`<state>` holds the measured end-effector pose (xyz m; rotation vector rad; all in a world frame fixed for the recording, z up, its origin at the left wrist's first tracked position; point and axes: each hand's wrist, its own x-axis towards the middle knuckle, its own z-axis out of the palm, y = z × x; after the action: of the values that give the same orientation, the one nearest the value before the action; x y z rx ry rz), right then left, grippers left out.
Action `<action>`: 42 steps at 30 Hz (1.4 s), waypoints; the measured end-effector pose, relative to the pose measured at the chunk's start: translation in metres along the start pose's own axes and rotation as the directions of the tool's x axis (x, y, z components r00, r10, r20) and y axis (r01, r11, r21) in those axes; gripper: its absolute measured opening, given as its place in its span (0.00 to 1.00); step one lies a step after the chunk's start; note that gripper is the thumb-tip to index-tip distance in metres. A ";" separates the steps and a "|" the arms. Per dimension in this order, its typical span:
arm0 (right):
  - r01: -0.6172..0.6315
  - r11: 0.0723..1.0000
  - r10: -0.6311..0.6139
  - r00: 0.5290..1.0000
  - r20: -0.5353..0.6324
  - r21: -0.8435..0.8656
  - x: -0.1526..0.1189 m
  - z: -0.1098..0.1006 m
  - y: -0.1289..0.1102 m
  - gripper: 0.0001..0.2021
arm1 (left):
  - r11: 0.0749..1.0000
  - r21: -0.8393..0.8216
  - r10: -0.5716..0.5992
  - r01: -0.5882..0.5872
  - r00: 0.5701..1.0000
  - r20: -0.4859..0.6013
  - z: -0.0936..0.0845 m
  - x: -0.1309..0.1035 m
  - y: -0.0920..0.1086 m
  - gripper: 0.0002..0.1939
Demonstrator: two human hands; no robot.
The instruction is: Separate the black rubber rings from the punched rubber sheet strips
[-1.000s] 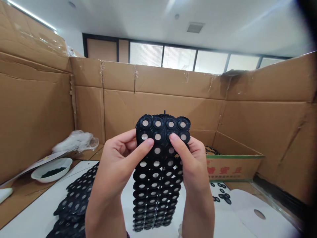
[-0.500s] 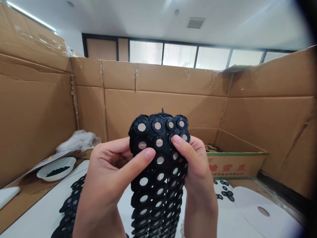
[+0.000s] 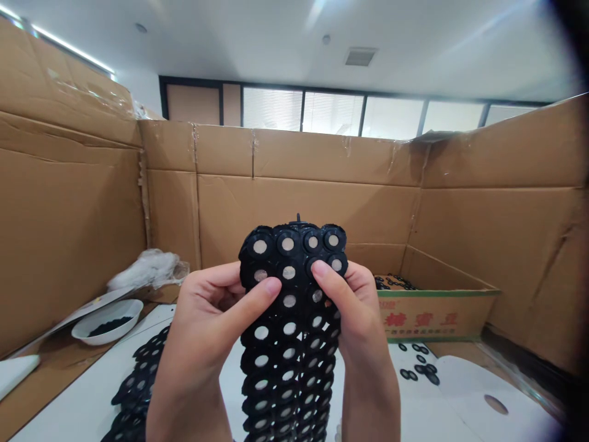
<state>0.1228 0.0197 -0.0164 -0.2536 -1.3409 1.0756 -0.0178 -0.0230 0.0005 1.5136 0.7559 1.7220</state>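
Between my two hands hangs a long black strip of joined rings, each ring with a pale round centre. Its upper end faces me, and the rest drops downward out of view. My left hand grips the left edge, thumb across the front and fingers behind. On the right edge, my right hand pinches the strip with its thumb on a ring in the second row. A small dark prong sticks up behind the top edge. The fingertips behind the strip are hidden.
Tall cardboard walls surround the white table surface. On the left are more black ringed strips, a white bowl with dark bits and crumpled clear plastic. On the right, a cardboard box, loose black rings and a white disc.
The whole view has tilted up slightly, so the surroundings sit lower. Both hands keep the same hold on the strip, which has shifted a little left and down in view.
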 end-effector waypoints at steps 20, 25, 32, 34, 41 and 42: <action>0.013 1.000 -0.014 0.998 0.057 0.019 0.001 0.003 0.005 0.15 | 0.945 0.234 0.241 -0.229 0.970 -0.027 -0.013 0.003 -0.005 0.11; -0.005 1.000 0.005 0.999 0.032 -0.007 0.002 0.005 0.007 0.17 | 0.954 0.202 0.227 -0.220 0.974 -0.012 -0.016 0.003 -0.007 0.09; -0.008 1.000 0.008 0.999 0.032 0.000 0.003 0.005 0.004 0.16 | 0.983 0.096 0.159 -0.156 0.987 -0.027 -0.008 0.008 -0.005 0.04; 0.001 1.000 0.000 0.999 0.033 -0.023 0.003 0.005 0.001 0.16 | 0.988 0.077 0.139 -0.135 0.989 -0.056 -0.005 0.009 -0.005 0.03; -0.009 0.996 0.009 1.000 -0.006 -0.094 0.001 0.009 -0.002 0.19 | 0.995 0.066 0.080 -0.071 0.986 -0.147 0.003 0.007 -0.009 0.04; -0.021 0.996 0.016 0.998 -0.054 -0.091 0.001 0.009 -0.001 0.19 | 0.996 0.060 0.076 -0.067 0.986 -0.150 0.004 0.007 -0.009 0.04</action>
<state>0.1152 0.0155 -0.0124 -0.3611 -1.3443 1.0170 -0.0131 -0.0121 -0.0019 1.4735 0.8416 1.9016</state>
